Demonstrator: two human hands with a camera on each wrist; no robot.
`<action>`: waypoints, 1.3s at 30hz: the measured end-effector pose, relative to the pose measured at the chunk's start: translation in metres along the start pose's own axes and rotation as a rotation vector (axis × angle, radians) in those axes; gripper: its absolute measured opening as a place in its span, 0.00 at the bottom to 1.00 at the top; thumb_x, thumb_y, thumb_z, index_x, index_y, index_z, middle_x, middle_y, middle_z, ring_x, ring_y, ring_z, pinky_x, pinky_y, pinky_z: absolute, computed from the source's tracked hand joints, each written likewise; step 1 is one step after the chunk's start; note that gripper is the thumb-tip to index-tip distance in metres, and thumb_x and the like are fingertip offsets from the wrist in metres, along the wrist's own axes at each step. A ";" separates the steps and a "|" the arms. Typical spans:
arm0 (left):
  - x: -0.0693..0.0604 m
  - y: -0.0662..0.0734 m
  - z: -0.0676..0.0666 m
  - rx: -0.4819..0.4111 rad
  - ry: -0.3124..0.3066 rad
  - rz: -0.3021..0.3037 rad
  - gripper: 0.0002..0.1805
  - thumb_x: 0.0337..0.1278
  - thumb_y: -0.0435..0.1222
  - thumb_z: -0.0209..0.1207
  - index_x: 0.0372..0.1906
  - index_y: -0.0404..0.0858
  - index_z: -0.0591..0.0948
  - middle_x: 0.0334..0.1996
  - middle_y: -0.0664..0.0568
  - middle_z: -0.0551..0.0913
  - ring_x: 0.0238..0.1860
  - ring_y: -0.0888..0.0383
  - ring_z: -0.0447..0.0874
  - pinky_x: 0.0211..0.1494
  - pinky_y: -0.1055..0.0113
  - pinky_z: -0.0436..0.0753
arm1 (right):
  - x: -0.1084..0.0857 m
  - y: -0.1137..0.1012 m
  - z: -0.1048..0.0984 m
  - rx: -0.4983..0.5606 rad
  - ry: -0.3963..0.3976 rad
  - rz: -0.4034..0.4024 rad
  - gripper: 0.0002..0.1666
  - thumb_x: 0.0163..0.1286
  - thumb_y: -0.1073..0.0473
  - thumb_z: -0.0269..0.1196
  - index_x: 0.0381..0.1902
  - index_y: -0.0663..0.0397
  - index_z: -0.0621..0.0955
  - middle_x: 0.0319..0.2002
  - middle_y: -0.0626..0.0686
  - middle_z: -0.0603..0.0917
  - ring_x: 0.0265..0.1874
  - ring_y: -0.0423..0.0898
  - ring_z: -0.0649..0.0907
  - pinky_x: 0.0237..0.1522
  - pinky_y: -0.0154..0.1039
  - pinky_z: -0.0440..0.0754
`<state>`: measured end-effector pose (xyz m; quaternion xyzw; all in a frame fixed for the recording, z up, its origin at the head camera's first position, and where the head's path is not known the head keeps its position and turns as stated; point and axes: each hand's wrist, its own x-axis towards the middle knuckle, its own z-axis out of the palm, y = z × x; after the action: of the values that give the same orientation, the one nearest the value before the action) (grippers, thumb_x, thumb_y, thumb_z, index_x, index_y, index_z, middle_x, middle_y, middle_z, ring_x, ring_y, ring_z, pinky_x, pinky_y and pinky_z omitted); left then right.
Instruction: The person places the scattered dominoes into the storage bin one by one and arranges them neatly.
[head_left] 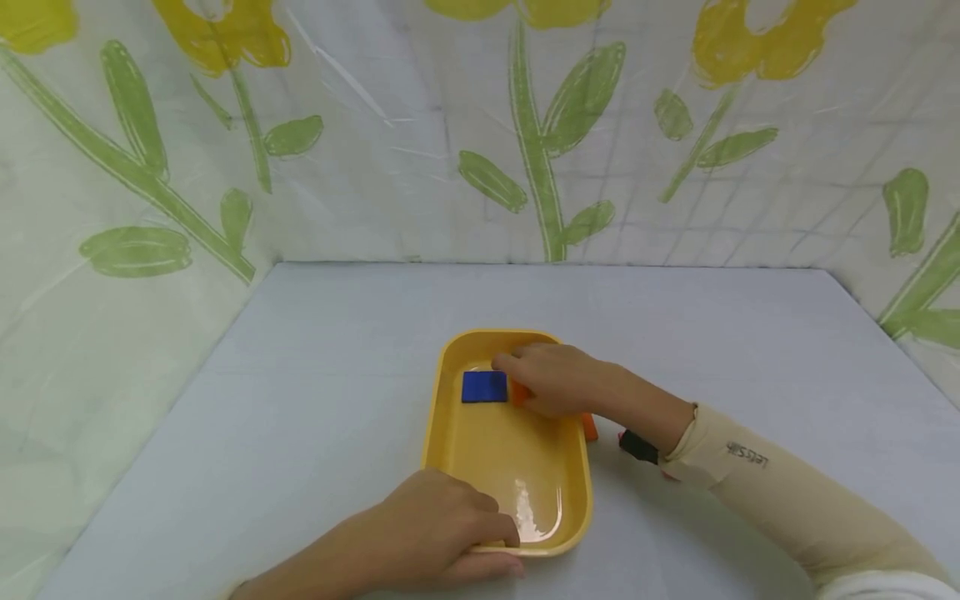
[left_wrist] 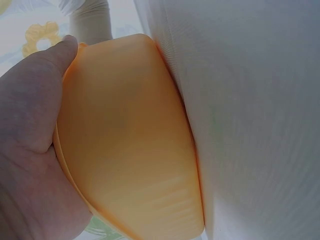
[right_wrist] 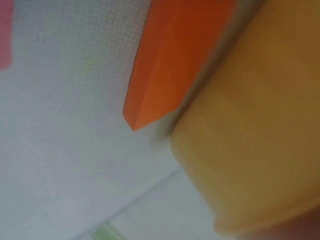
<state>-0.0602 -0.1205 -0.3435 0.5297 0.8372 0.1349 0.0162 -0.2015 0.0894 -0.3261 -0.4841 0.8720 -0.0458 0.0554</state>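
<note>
A yellow plastic tray (head_left: 510, 458) stands on the table, its long side running away from me. My left hand (head_left: 435, 529) grips its near rim, fingers over the inside and thumb outside; the left wrist view shows the tray's outer wall (left_wrist: 125, 125) beside the palm. Inside the far end lies a flat blue rectangular block (head_left: 484, 387). My right hand (head_left: 562, 379) reaches over the right rim and holds an orange block (head_left: 519, 392) just right of the blue one. The hand covers most of that orange block, and its fingers are outside the right wrist view.
Another orange block (right_wrist: 175, 60) lies on the table against the tray's right side. Farther right, a black item with red edges (head_left: 637, 446) is partly under the right forearm. A pink piece (right_wrist: 4, 35) shows at the right wrist view's edge. A flower-painted sheet (head_left: 375, 167) hangs behind the table.
</note>
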 end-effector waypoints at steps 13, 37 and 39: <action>0.000 0.000 -0.001 -0.015 0.017 0.009 0.17 0.75 0.56 0.48 0.37 0.56 0.83 0.23 0.72 0.72 0.24 0.78 0.64 0.26 0.84 0.59 | 0.001 0.003 0.002 0.003 0.059 -0.041 0.22 0.62 0.69 0.67 0.54 0.56 0.75 0.27 0.47 0.73 0.28 0.46 0.73 0.33 0.38 0.74; -0.002 0.000 0.001 0.009 0.046 0.020 0.17 0.74 0.56 0.49 0.37 0.56 0.83 0.25 0.69 0.76 0.25 0.76 0.70 0.28 0.83 0.62 | -0.051 0.008 -0.011 0.031 0.346 -0.013 0.25 0.63 0.67 0.71 0.58 0.56 0.78 0.50 0.54 0.80 0.48 0.51 0.80 0.49 0.44 0.81; -0.002 0.001 0.000 0.012 0.057 0.022 0.16 0.74 0.56 0.49 0.36 0.56 0.83 0.25 0.69 0.76 0.25 0.76 0.70 0.28 0.83 0.62 | -0.060 0.010 -0.009 0.005 0.377 -0.013 0.22 0.62 0.68 0.71 0.54 0.57 0.79 0.48 0.54 0.81 0.46 0.50 0.81 0.47 0.43 0.82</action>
<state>-0.0584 -0.1219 -0.3439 0.5347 0.8324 0.1452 -0.0122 -0.1801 0.1458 -0.3150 -0.4724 0.8638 -0.1383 -0.1079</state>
